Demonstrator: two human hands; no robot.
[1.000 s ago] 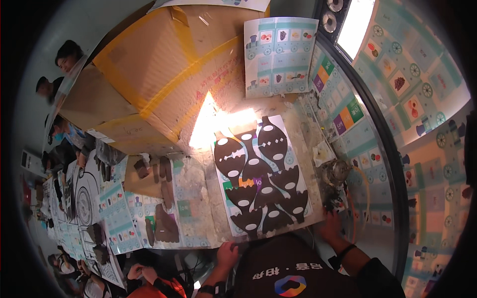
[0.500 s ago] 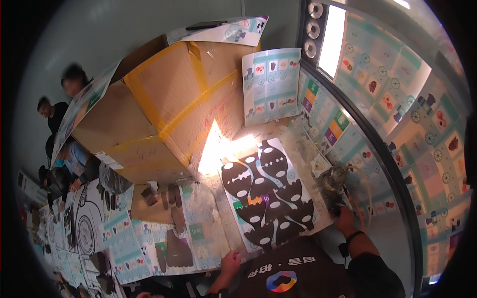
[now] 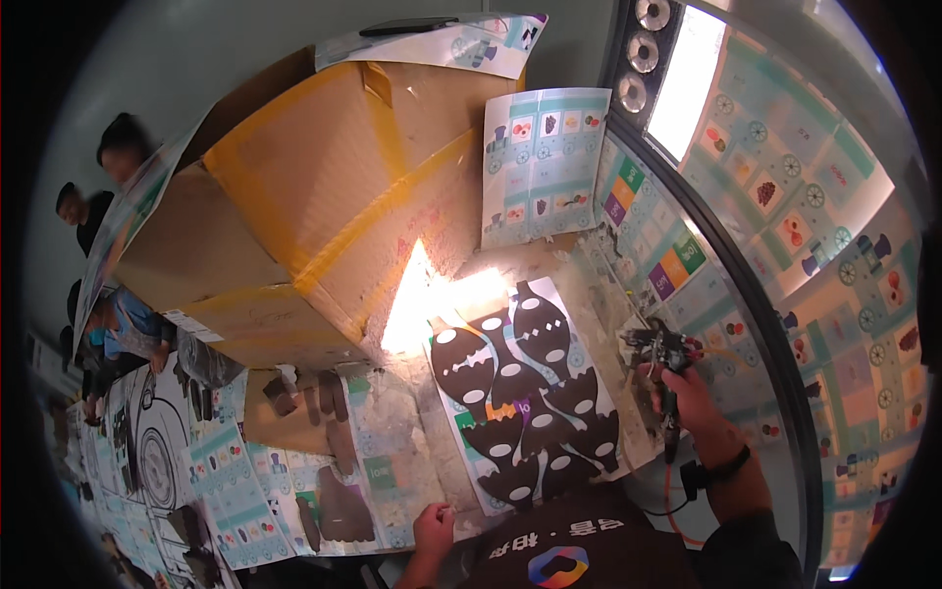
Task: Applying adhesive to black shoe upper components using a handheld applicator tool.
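The right hand (image 3: 687, 393) is clamped around the handle of a dark spray gun (image 3: 655, 342), the fingers wrapped about it from the right side. The gun's head sits just above and to the left of the knuckles, on the far side of the hand from the person's body, while the lower end of the handle sticks out below the fist. An orange hose (image 3: 668, 486) hangs beneath, and a black band (image 3: 721, 466) circles the wrist. The gun is over the right-hand part of the worktop, apart from the dark cut-out pieces (image 3: 564, 395), which lie to its left in close rows on a printed sheet (image 3: 546, 288)

The left hand (image 3: 433, 528) is at the near edge of the worktop, well apart from the gun and just left of the sheet's lower corner. Its fingers look curled in, but I cannot tell whether they close on anything. Beyond the pieces stands a large taped cardboard box (image 3: 343, 167), with a glaring patch of light at its foot; more brown pieces (image 3: 343, 506) lie farther left on the worktop
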